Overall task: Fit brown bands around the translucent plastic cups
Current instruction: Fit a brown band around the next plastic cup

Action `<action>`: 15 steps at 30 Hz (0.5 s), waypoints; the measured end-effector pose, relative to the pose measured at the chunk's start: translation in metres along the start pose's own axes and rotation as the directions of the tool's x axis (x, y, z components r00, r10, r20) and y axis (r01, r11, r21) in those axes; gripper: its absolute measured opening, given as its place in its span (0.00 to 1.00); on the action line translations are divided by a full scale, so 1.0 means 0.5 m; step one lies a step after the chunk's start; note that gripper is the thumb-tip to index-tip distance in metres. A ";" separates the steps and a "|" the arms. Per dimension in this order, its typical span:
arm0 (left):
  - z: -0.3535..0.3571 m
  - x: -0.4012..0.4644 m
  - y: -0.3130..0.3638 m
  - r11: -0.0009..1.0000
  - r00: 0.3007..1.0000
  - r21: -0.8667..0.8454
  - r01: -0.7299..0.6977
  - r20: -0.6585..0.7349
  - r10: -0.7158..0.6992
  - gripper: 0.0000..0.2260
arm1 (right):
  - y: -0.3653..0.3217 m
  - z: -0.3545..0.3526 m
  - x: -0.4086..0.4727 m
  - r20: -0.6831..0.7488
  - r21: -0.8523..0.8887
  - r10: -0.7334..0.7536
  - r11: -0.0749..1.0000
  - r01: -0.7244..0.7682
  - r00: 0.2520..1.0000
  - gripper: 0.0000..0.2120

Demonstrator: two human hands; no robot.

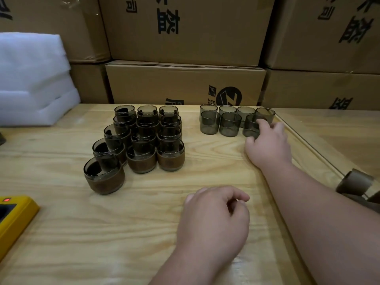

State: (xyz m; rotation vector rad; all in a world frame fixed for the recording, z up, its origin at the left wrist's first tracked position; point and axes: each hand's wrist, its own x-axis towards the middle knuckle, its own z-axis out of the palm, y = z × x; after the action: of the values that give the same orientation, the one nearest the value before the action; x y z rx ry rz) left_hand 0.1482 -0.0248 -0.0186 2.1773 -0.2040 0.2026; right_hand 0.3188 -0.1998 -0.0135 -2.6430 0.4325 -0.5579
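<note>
Several smoky translucent cups wearing brown bands [141, 140] stand packed in rows at the table's middle left; the nearest banded cup [104, 176] leans slightly. At the back right stand several bare cups [229, 124] in two rows. My right hand [267, 140] reaches to that group, and its fingers curl round the front right bare cup [251, 126]. My left hand [213, 214] rests on the wooden table [82, 233] near the front centre, fingers loosely curled, holding nothing. Loose brown bands [357, 182] lie past the table's right edge, partly hidden by my right forearm.
Stacked cardboard boxes [185, 83] wall off the back of the table. White foam sheets [33, 79] are piled at the back left. A yellow device with a red light [14, 214] sits at the front left edge. A second wooden surface [339, 136] adjoins on the right.
</note>
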 end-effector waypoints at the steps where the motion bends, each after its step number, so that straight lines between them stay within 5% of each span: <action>1: -0.001 0.001 -0.001 1.000 1.000 -0.005 0.008 0.007 -0.008 0.13 | -0.001 0.000 -0.003 -0.008 0.011 -0.004 1.000 0.005 1.000 0.25; 15: 0.002 0.004 -0.005 0.978 0.993 -0.175 0.112 0.044 -0.106 0.09 | 0.007 -0.039 -0.150 -0.061 0.213 -0.020 0.976 0.032 0.998 0.16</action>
State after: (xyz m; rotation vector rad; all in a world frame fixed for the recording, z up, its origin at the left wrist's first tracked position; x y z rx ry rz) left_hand 0.1509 -0.0243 -0.0205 2.0094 -0.1167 0.0808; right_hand 0.2438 -0.1812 -0.0224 -2.4340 0.3349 -0.6528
